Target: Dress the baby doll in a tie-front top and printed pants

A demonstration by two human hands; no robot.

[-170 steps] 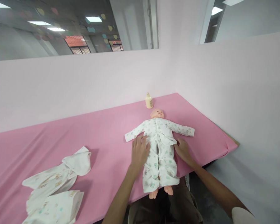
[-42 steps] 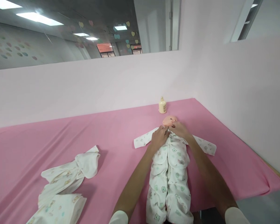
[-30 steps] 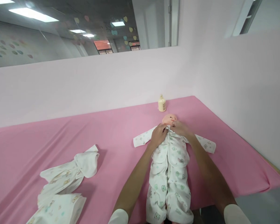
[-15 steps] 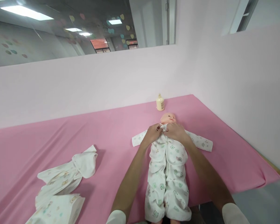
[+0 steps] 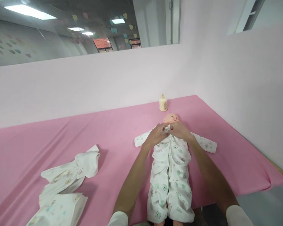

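Note:
A baby doll [image 5: 171, 118] lies on its back on the pink-covered table [image 5: 113, 131], dressed in a white printed sleepsuit [image 5: 171, 175] with its sleeves spread out. My left hand [image 5: 155, 136] and my right hand [image 5: 179, 131] meet at the suit's collar just under the doll's chin. The fingers of both hands are pinched on the collar fabric. The doll's feet hang past the near table edge.
A small cream bottle [image 5: 163, 103] stands by the back wall beyond the doll's head. Loose white baby clothes [image 5: 66, 185] lie in a heap at the near left. Pale walls close the table at the back and right.
Both hands moved up from the doll's waist to its collar and have stayed there over the last second, fingers working the fabric. The view shifted slightly.

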